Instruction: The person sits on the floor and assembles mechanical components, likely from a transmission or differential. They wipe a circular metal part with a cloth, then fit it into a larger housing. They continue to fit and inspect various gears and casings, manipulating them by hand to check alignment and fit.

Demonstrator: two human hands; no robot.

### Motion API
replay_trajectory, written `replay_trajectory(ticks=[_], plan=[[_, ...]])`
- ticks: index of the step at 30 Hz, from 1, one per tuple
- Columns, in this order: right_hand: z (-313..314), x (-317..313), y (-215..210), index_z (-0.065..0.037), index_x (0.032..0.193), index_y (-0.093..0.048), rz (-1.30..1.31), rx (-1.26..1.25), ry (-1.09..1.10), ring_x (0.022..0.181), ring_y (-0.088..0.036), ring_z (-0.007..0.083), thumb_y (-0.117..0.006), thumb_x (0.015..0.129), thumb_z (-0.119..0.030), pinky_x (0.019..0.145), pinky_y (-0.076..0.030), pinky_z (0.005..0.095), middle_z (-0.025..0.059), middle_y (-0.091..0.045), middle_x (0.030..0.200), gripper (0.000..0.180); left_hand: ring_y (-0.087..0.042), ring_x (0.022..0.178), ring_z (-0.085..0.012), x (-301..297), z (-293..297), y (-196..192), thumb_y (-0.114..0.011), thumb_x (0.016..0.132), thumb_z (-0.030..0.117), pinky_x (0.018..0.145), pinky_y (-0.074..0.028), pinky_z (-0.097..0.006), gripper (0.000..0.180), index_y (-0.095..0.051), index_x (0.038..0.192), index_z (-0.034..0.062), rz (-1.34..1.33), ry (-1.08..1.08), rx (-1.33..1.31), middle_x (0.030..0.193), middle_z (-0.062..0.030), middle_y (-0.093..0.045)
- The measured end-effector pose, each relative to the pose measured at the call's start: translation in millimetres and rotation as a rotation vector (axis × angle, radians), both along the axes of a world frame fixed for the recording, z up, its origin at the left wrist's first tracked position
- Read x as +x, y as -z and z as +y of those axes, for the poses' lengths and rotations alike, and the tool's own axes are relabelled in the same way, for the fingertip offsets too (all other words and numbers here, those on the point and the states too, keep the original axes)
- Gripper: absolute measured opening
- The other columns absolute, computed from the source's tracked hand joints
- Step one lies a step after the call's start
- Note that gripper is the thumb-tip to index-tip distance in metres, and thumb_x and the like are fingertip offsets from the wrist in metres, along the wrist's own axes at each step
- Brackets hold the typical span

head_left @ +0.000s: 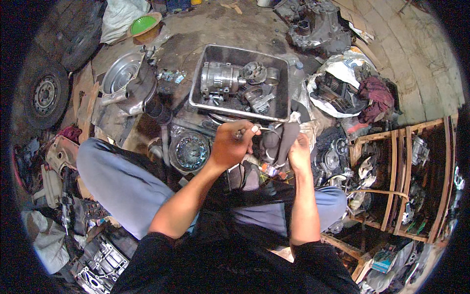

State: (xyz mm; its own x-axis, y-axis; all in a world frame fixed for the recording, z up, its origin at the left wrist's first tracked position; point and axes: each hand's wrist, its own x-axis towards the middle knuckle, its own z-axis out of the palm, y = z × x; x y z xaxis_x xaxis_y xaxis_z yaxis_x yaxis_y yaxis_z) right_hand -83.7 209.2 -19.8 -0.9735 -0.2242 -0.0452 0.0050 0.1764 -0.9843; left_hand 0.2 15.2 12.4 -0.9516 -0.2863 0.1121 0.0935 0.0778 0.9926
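My left hand [232, 145] is closed in a pinch in front of the metal tub. From its fingertips a thin, curved, wire-like piece [268, 129] reaches toward the right; its kind is hard to make out. My right hand [299, 151] is closed against a dark grey, elongated piece [288, 138], blurred, which could be cloth or a part. Beneath it, a small orange and white thing [270, 170] shows by my feet. The rectangular tub [196, 93] holds a silver cylindrical compressor [218, 78], a round pulley-like part [254, 72] and other metal pieces.
A round pan of small bits [191, 151] stands left of my left hand. Farther left are a large metal housing [122, 81] and a wheel [45, 93]. On the right lie a white sack of parts [316, 100], a maroon cloth [376, 99] and a wooden rack [396, 181].
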Motion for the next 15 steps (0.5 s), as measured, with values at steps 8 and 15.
replay_trajectory(ticks=[8,15], plan=[[55.3,-23.0,10.2,0.003,0.129,-0.054,-0.114,0.067,-0.031,0.108,-0.059,0.0256,-0.036,0.104,-0.045,0.095,-0.045,0.0377,0.0146,-0.061,0.122,0.056,-0.063,0.056,-0.0131,0.3,-12.1,3.6,-0.060,0.097,0.017,0.051,-0.051,-0.030,0.023,-0.069,0.087,-0.0022,-0.030,-0.166,0.104,0.077,-0.0083,-0.069],[11.6,4.9,-25.1,0.006,0.083,-0.064,-0.065,0.210,-0.216,0.067,-0.053,0.0078,-0.060,0.087,-0.003,0.059,-0.043,0.0263,0.0020,-0.062,0.075,0.010,-0.059,0.050,-0.0105,-1.2,-5.0,7.3,-0.062,0.095,0.014,0.048,-0.048,-0.027,0.019,-0.070,0.088,-0.0015,0.022,-0.189,0.074,0.067,-0.0057,-0.065]])
